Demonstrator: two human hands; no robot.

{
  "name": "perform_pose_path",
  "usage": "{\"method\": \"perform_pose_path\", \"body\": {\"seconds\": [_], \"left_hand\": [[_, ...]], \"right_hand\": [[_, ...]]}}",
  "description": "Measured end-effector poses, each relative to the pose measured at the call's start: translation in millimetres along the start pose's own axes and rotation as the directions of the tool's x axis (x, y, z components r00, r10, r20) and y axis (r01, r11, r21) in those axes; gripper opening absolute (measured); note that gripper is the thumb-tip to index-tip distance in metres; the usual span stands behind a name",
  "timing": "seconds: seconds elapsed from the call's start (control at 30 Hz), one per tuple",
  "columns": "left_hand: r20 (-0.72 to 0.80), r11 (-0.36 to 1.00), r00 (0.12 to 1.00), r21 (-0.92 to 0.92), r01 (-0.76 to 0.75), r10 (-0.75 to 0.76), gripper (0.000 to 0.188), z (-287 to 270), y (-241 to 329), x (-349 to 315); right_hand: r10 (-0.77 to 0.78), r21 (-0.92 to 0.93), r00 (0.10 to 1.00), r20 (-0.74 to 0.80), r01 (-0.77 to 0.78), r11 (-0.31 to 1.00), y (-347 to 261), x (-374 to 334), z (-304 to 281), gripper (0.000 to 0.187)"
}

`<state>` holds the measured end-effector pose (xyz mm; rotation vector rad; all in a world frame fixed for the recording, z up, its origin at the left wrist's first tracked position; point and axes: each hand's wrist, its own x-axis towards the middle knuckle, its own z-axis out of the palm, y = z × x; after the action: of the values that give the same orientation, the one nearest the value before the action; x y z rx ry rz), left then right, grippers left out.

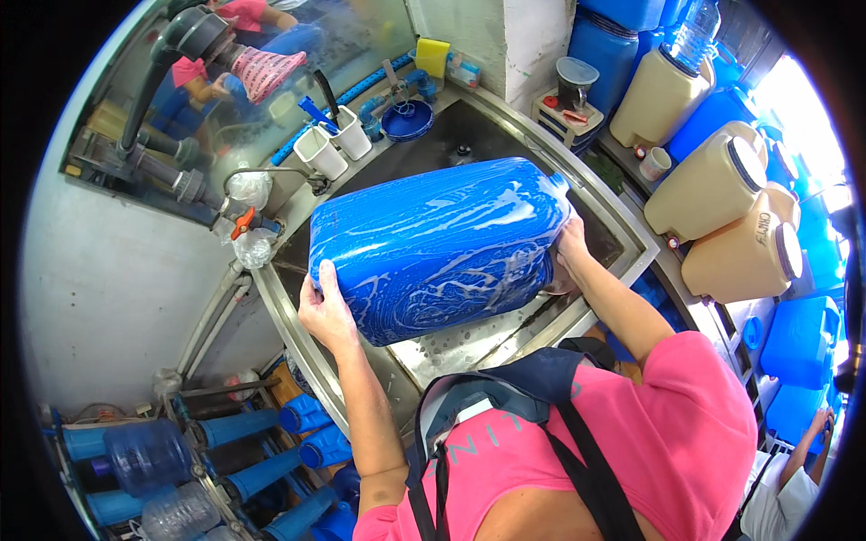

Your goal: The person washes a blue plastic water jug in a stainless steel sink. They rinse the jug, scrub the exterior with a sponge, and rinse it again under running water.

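Observation:
A large blue plastic water container (442, 239), streaked with white suds, lies on its side over a metal sink (642, 242). My left hand (328, 308) grips its left end, thumb on top, the other fingers partly hidden. At the opposite end, my right hand (571, 242) is closed on the container beside its neck, with several fingers out of sight behind it. Below the container, part of the wet basin (437, 356) shows.
Behind the sink stand white holders (320, 153) with brushes, a blue round dish (407, 122) and a yellow cloth (433, 57). Left is a pipe valve with orange handle (243, 224). Beige containers (702, 178) line the right; bottles (149, 458) lie lower left. Another person (787, 491) is lower right.

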<state>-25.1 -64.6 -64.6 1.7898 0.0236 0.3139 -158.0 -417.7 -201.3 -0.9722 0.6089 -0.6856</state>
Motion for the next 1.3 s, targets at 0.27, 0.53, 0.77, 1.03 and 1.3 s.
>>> {"method": "perform_pose_path", "body": {"seconds": [0.27, 0.53, 0.77, 1.03, 1.3], "left_hand": [[0.051, 0.606, 0.670, -0.380, 0.699, -0.741, 0.068, -9.6, -138.2, -2.6], [0.529, 0.347, 0.411, -0.221, 0.912, -0.743, 0.054, -30.4, -226.1, -17.8], [0.464, 0.822, 0.683, 0.398, 0.408, -0.564, 0.071, -13.3, -199.8, 15.6], [0.589, 0.580, 0.661, 0.767, -0.274, -0.466, 0.078, 52.0, -189.6, -41.4], [0.702, 0.616, 0.708, 0.591, -0.520, -0.076, 0.052, 7.3, -260.1, -81.4]], "right_hand": [[-0.401, -0.528, 0.760, 0.512, 0.646, 0.551, -21.5, -10.5, 83.7, 0.022], [-0.247, -0.095, 0.095, 0.964, 0.995, 0.013, 38.8, -104.2, 161.7, 0.025], [0.184, -0.031, 0.017, 0.983, 0.997, 0.076, 119.8, -161.8, 142.7, 0.017], [0.692, -0.462, -0.076, 0.718, 0.692, 0.555, 176.3, -176.5, 123.8, 0.051], [0.997, -0.727, -0.079, -0.001, 0.685, 0.053, 103.4, 15.5, 12.8, 0.067]]}}
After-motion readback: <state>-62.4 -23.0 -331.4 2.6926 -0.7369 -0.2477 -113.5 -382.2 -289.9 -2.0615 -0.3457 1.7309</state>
